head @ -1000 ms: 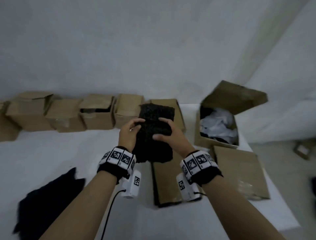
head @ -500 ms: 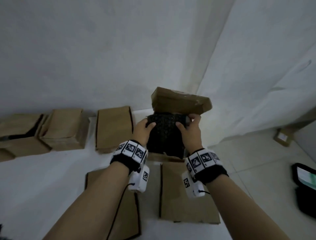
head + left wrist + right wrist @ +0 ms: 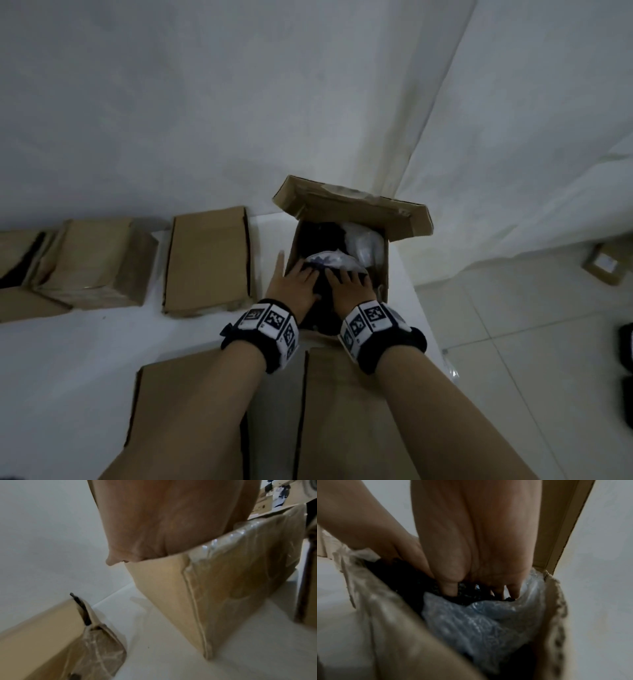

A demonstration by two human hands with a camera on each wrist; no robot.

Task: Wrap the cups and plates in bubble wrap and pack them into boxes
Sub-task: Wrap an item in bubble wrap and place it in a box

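An open cardboard box (image 3: 384, 274) stands at the table's far right corner, its lid flap raised behind it. Both hands reach into it. My left hand (image 3: 294, 283) lies with straight fingers on a black bubble-wrap bundle (image 3: 320, 295), its thumb stretched outside the box wall. My right hand (image 3: 349, 286) holds the same bundle. In the right wrist view the thumb and fingertips of the right hand (image 3: 479, 547) dig into the black bundle (image 3: 406, 580), and the left hand (image 3: 376, 534) comes in beside it. A clear bubble-wrapped item (image 3: 330, 262) (image 3: 471, 622) lies in the box just beyond the fingers.
Closed cardboard boxes (image 3: 209, 257) (image 3: 96, 263) line the back of the white table (image 3: 85, 359). Two more flat boxes (image 3: 191, 411) (image 3: 346, 411) lie under my forearms. The table ends right of the open box. Tiled floor with a small box (image 3: 606, 263) is beyond.
The black bundle, carried in both hands above the table, has gone down into the open box at the right. My view has swung right and closer to the box.
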